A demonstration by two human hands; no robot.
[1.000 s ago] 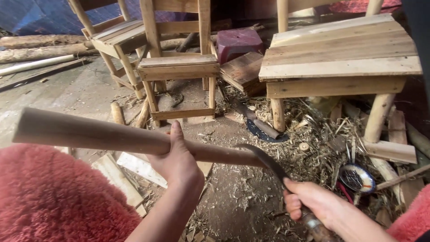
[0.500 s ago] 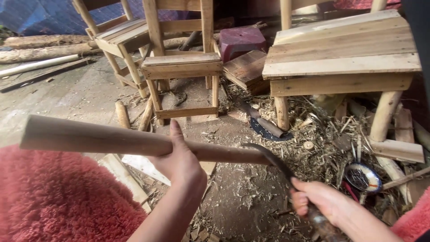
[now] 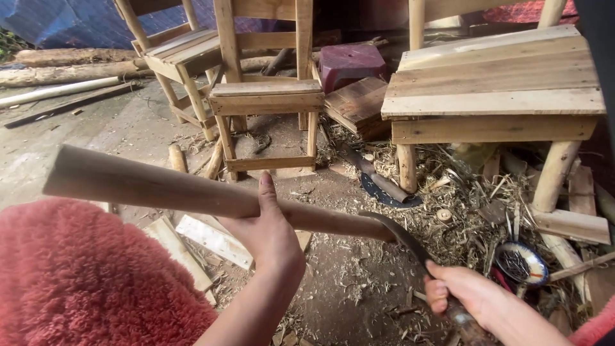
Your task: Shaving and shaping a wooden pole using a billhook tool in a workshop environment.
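Note:
My left hand grips a long peeled wooden pole near its middle and holds it level across the view, the thick end to the left. My right hand is closed on the handle of a dark curved blade, whose tip rests against the pole's thin right end. A fuzzy red sleeve covers my left arm at the lower left.
Bare wooden chairs and a slatted wooden table stand ahead. Shavings and offcuts litter the dirt floor. A small bowl lies at the right, logs at the far left, a dark red stool behind.
The pole has tilted slightly and shifted right with my left hand. My right hand and the blade have drawn back a little toward me along the pole's end.

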